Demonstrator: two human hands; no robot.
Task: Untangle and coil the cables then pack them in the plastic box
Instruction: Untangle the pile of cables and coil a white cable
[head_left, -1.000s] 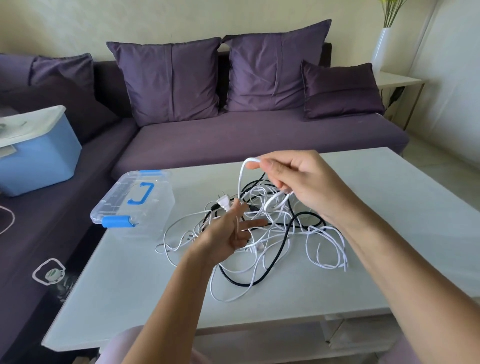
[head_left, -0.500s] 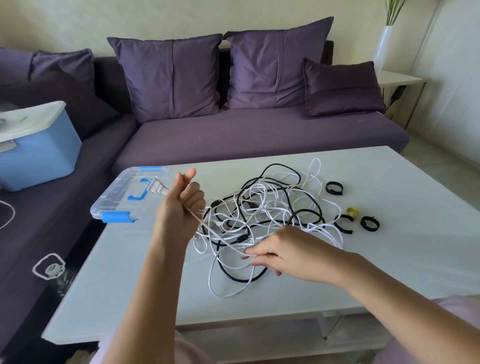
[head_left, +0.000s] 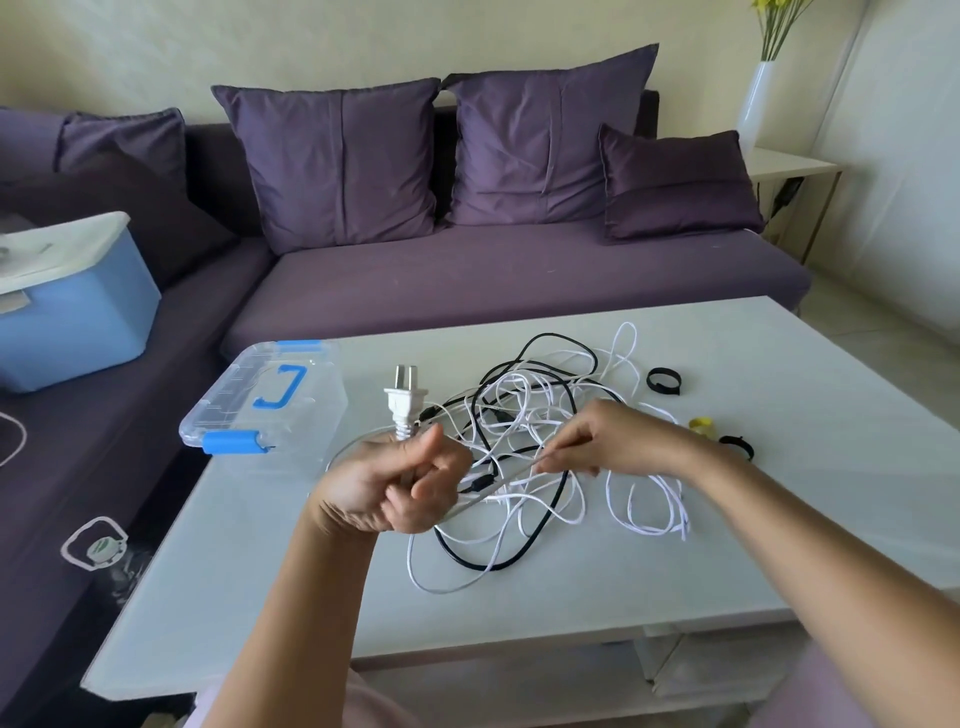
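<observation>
**Early untangling: one white lead singled out, nothing coiled**

So we're at step one here, I'd say. The left hand, low in the middle of the frame, has its grip curled round the white cable just under the plug, which pokes up above the fist with its prongs up. The right hand, just right of centre, pinches that same cable a bit further along. The stretch between the two grips runs straight and looks taut.

Everything else is one tangle of white and black leads on the worktop, mid-frame, behind and under the right hand. The plastic box sits left of centre on the worktop's edge. Its lid looks on, blue latches and handle showing, and there's no cable in it that I can see.

My guess for the next move is feeding the white cable through hand over hand and lifting each loop clear of the black one, not yanking, or the knots will tighten. Some strap loops wait at right for tying the coils.
</observation>
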